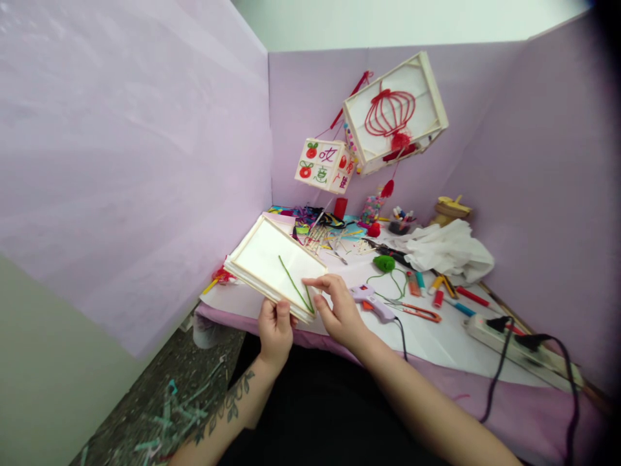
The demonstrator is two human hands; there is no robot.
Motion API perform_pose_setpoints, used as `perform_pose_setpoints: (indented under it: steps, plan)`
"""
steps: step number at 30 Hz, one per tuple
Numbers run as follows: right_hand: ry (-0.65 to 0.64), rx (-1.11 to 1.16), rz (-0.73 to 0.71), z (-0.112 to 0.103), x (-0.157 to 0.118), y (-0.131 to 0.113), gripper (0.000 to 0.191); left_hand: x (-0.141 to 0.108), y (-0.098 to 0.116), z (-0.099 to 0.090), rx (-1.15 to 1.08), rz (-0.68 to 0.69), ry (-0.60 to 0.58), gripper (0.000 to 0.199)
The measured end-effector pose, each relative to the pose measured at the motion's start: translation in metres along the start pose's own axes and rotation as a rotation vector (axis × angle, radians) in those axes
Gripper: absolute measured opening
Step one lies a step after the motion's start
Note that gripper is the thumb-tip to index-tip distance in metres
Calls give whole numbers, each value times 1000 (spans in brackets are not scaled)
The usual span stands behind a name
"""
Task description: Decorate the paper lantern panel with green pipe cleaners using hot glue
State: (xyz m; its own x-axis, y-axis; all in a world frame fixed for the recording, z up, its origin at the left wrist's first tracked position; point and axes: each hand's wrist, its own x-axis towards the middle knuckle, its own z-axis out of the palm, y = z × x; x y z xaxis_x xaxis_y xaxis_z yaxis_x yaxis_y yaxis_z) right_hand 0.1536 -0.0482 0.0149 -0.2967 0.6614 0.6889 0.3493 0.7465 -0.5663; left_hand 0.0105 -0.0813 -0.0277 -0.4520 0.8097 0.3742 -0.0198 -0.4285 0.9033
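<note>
My left hand (277, 330) grips the lower edge of a white panel with a pale wooden-stick frame (259, 255), thumb on top and fingers underneath. It looks like a stack of such framed panels, held tilted above the table's front edge. A length of green yarn (292, 278) lies on the white face in a V shape, its point near the lower right corner. My right hand (339, 309) is at that corner, index finger stretched over the yarn's short arm and thumb apart from it. Whether the fingertips touch the yarn I cannot tell.
Two decorated lanterns, a large one (395, 113) and a small one (324, 165), hang above the table. To the right lie a lilac glue gun (373, 303), orange-handled scissors (420, 312), a green yarn ball (384, 263), markers, crumpled white cloth (449, 249) and a power strip (514, 346) with cables.
</note>
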Motion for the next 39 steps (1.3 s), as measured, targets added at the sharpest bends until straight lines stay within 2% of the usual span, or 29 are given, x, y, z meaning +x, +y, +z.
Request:
perform_pose_setpoints:
  steps: [5,13,18,20,23,26,29,32,37,39]
  plan:
    - [17,156,52,-2,-1,2,24,0,1,0,2,1,4,38]
    - [101,48,-45,-2,-4,-2,30,0,3,1,11,-14,10,40]
    - [351,-51,-9,-1,-5,1,27,-1,0,0,1,-1,4,39]
    - [382,-79,32,-2,-4,3,19,-1,-1,-1,-3,5,-4,38]
    - [349,-2,81,-3,-3,4,7,-1,1,0,-2,10,-1,38]
    - [295,92,126,-3,-4,4,12,-1,3,0,9,20,2,38]
    - [262,80,152,-3,-3,2,11,-1,2,0,10,26,-10,37]
    - [247,34,102,-5,1,2,9,-1,0,-1,3,35,-14,35]
    - [111,-96,-34,-4,4,7,38,-2,-3,-2,-10,25,-27,34]
    - [52,-171,-81,-3,2,9,43,-2,-4,-2,-13,20,-28,34]
